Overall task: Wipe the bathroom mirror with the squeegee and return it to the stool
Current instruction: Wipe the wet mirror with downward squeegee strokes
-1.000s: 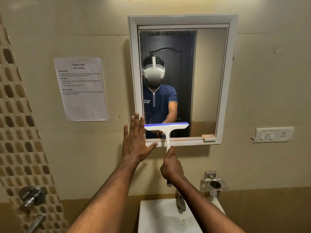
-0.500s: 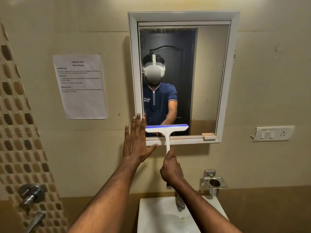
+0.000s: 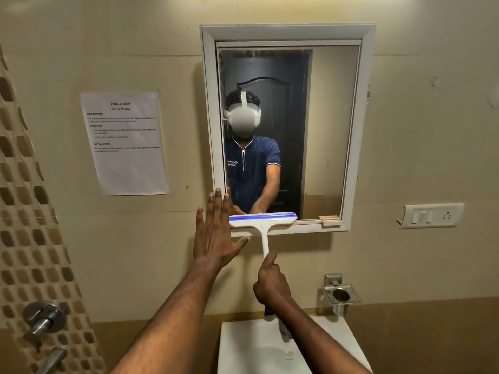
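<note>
The bathroom mirror [image 3: 332,125] hangs on the wall in a pale frame. A white squeegee [image 3: 263,222] with a blue blade lies against the mirror's bottom edge, on its left half, over the lower frame. My right hand [image 3: 271,286] is closed around the squeegee's handle from below, thumb pointing up the shaft. My left hand [image 3: 217,233] is flat on the wall with fingers spread, its fingertips at the frame's lower left corner, just left of the blade. No stool is in view.
A white sink [image 3: 243,346] with a tap sits directly below my hands. A metal holder [image 3: 340,294] juts from the wall at the right. A switch plate [image 3: 430,215], a taped paper notice [image 3: 127,143] and shower valves [image 3: 44,318] are on the walls.
The squeegee has slid down the glass from a little above the bottom edge to the lower frame. My left hand stays pressed on the wall.
</note>
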